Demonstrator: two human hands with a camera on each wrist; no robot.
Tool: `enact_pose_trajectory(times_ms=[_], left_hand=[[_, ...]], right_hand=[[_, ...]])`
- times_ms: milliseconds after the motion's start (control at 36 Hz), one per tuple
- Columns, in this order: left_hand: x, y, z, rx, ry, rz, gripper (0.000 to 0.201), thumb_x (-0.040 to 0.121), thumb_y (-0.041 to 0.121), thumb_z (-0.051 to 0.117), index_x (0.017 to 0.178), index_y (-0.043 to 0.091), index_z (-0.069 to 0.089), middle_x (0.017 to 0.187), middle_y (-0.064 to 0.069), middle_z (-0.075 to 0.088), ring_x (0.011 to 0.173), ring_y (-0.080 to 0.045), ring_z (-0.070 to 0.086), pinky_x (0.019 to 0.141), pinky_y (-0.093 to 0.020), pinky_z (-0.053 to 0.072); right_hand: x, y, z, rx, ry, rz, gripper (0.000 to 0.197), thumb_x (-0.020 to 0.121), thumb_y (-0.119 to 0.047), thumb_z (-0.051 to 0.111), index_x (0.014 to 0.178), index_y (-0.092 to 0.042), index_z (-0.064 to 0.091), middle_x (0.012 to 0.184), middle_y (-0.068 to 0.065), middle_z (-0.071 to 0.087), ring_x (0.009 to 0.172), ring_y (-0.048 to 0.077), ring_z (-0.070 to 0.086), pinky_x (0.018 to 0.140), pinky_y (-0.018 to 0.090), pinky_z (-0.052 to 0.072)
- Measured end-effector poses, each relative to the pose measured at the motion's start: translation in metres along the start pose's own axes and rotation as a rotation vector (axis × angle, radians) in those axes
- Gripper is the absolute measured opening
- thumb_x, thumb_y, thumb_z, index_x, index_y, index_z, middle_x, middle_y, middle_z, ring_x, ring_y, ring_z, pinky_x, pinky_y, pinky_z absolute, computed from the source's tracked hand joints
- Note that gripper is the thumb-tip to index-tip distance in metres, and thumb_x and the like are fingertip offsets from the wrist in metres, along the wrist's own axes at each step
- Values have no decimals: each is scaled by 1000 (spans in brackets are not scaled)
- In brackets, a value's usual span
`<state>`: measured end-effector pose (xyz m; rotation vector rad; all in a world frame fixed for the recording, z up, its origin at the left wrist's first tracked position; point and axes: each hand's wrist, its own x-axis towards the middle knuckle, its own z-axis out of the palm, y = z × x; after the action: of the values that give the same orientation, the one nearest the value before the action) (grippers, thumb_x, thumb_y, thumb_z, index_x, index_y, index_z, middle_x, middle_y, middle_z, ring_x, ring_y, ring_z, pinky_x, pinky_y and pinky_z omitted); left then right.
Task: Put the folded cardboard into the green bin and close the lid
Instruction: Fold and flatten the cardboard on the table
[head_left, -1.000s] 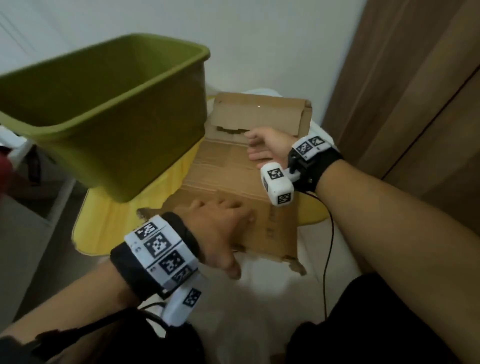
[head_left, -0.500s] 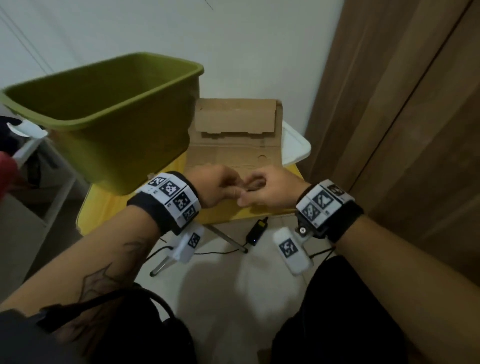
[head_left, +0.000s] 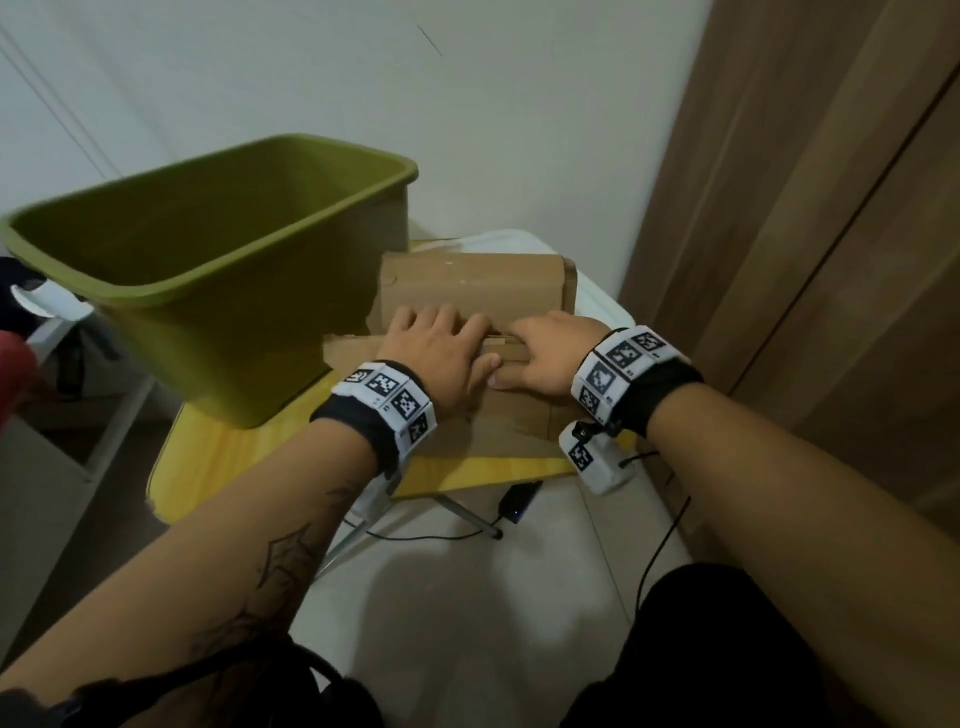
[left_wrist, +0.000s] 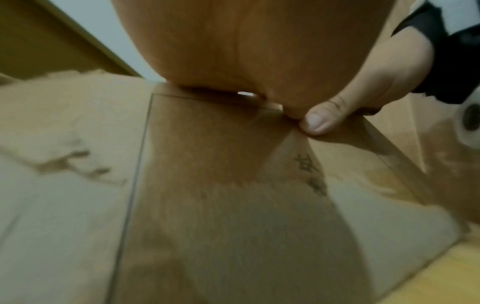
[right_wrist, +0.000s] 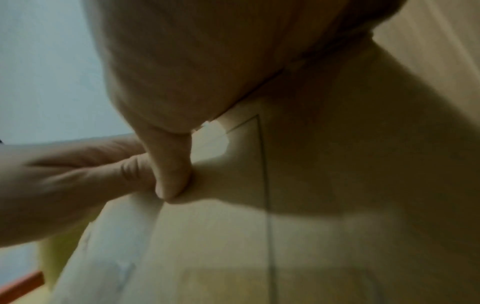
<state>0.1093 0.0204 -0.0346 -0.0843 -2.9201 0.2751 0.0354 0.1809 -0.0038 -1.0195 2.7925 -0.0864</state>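
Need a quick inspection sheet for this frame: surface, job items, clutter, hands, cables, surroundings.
Surface: yellow tabletop on metal legs.
Job's things: cardboard being folded on the table; green bin beside it, open; no lid seen.
Clutter: nothing seen on the table.
Grippers: left hand and right hand press flat on the fold, thumbs touching.
Cables: black adapter and cable on the floor.
Surroundings: white wall, wooden panel.

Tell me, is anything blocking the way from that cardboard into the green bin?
Nothing visible does. The green bin stands open-topped with no lid on it, right beside the cardboard, which both hands, left hand and right hand, press flat on the yellow table.
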Motion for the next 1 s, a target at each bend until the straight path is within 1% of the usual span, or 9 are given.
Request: enact_pose_trajectory(times_ms=[139,222,278,333,527,722,833,916,999], left_hand=[[4,0,32,-115,-111,-72,61,100,51,23,156,27,19,152,-11,41,138,-32,39,108,-48,30],[2,-1,49,-172,-214,-67,67,100,53,19,160,26,6,167,-10,15,153,-30,15,120,-47,15],[-3,1,58,-184,-277,-63,69,100,58,13,160,27,-2,169,-6,-5,155,-28,2,122,-46,7],[-7,2,64,-205,-295,-72,70,100,58,9,160,26,-6,168,-5,-13,155,-27,-5,123,-44,3],[-9,15,59,-192,-324,-96,71,101,53,15,160,17,-6,167,-11,-17,154,-32,-9,124,-49,2],[-25,19,49,-241,-457,-71,77,99,58,20,160,15,1,167,-12,-14,155,-33,-4,124,-51,6],[-39,23,46,-238,-460,-66,77,99,60,18,160,14,8,169,-12,-1,155,-31,6,123,-48,10],[-50,26,41,-270,-465,-76,78,98,62,18,160,16,11,169,-12,3,155,-30,7,123,-47,10],[-60,26,36,-296,-483,-86,86,93,68,27,160,18,11,169,-10,3,155,-29,7,124,-45,9]], right_hand=[[18,8,17,-68,14,13,57,77,-82,48,106,-34,59,104,2,70,95,28,67,82,41,55],[27,9,31,-67,5,29,72,81,-78,51,132,-27,58,121,3,68,110,28,64,92,42,50],[29,9,40,-47,17,37,71,84,-71,57,138,-26,54,129,4,63,117,28,59,94,42,47],[29,10,47,-29,25,38,68,86,-68,58,141,-28,50,133,7,59,120,29,56,94,41,45],[15,6,60,8,74,69,63,94,-60,54,147,-28,47,139,12,48,128,31,45,105,43,39],[-6,-1,64,-10,98,42,54,88,-63,60,132,-32,67,125,6,45,118,27,43,101,43,44],[-24,-11,67,-4,20,28,51,93,-58,54,134,-30,64,124,7,56,122,29,51,102,53,45],[-41,-14,67,-30,-4,6,55,94,-59,47,140,-31,59,129,9,56,123,31,53,101,52,46],[-56,-16,60,-21,-80,-3,64,87,-62,51,144,-34,53,130,8,53,123,30,51,99,50,46]])
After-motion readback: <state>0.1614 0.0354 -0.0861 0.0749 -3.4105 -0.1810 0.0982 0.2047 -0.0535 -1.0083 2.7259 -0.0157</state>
